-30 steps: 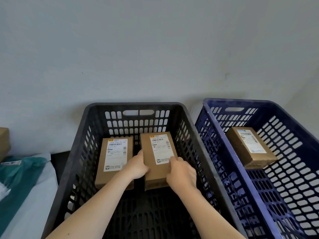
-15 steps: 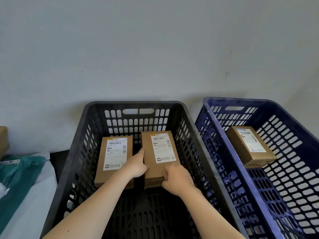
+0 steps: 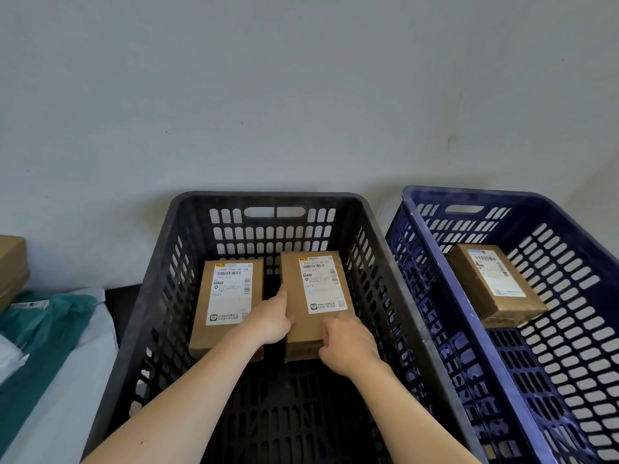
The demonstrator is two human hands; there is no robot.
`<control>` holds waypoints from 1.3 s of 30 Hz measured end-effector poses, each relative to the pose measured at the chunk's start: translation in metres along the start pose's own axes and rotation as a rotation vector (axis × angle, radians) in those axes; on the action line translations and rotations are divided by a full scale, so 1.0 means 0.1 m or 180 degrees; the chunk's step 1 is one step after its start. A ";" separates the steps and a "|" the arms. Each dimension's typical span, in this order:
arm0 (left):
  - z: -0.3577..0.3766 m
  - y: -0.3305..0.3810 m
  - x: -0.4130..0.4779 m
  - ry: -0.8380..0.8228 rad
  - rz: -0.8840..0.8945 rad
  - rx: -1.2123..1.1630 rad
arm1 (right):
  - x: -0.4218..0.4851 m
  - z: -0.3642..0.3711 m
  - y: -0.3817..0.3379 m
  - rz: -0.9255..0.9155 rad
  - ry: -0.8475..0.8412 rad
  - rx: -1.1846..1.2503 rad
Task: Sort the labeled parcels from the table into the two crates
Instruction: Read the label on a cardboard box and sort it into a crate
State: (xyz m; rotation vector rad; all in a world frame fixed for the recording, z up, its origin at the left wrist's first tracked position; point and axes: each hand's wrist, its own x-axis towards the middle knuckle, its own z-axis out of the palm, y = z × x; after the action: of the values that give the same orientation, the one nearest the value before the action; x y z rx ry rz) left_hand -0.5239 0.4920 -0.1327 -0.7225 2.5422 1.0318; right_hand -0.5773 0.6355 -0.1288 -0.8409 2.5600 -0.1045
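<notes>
Two plastic crates stood side by side against a pale wall: a black crate (image 3: pixel 268 196) and, just to the right of it, a blue crate (image 3: pixel 442 192). Both hands reached into the black one and held the same brown box, the C611 parcel (image 3: pixel 321 289), which lay with its white label facing up.

The left hand (image 3: pixel 273 316) gripped the long left edge of this parcel, its fingers curled around the side. The right hand (image 3: pixel 348 343) held the near right corner, with its fingers bent over the top face. I could not tell whether the parcel rested fully on the crate floor or was a little raised.

Just beside it, on the left, lay the T045 parcel (image 3: pixel 227 296), also with the label up; a narrow gap separated the two. In the blue crate one more labelled box, the third parcel (image 3: pixel 495 286), lay near the far end, turned at a slight angle.

At the left edge were a teal bag (image 3: pixel 43 323) and, behind it, a brown carton (image 3: pixel 11 262).
</notes>
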 end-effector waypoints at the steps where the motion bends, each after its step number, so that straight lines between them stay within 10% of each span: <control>1: 0.01 0.00 0.00 0.0008 0.0003 0.0012 | 0.00 0.00 0.00 0.0000 -0.0004 0.0004; 13: -0.12 0.09 -0.19 -0.0039 0.0219 0.0302 | -0.19 -0.28 -0.10 -0.0030 0.0126 0.0127; 27: -0.98 0.15 -1.82 0.2992 0.0591 0.0321 | -0.90 -0.98 -0.97 -0.1861 0.1332 0.1203; 39: -0.93 -0.81 -2.96 0.3784 -0.0140 0.0325 | -1.43 -0.66 -1.97 -0.2838 0.0965 0.1443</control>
State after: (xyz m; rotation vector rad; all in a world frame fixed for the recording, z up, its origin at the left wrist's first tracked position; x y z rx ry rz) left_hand -0.2421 0.4759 0.0194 -1.7325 3.4172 0.4559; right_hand -0.3955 0.5545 0.0258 -1.7801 2.0510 -1.0927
